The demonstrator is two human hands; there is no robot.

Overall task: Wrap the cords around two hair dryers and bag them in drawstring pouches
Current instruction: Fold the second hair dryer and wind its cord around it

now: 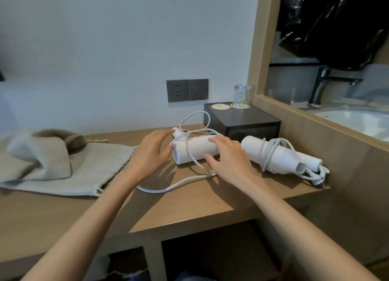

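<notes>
A loose white cord [168, 188] loops on the counter [189, 207], nearer than both hands. The left hand [150, 154] has its fingers [162, 133] spread, with the thumb tip at the left end of the unwrapped hair dryer [202, 148]. The right hand [229, 160] hovers over the dryer's right end, fingers spread and gripping nothing. Just right of those fingers lies the second hair dryer [282, 156], its cord wound around it. Well left of the left fingers lie grey pouches [52, 175]. Beyond the fingers stand a black box [242, 120] and a glass [242, 96].
</notes>
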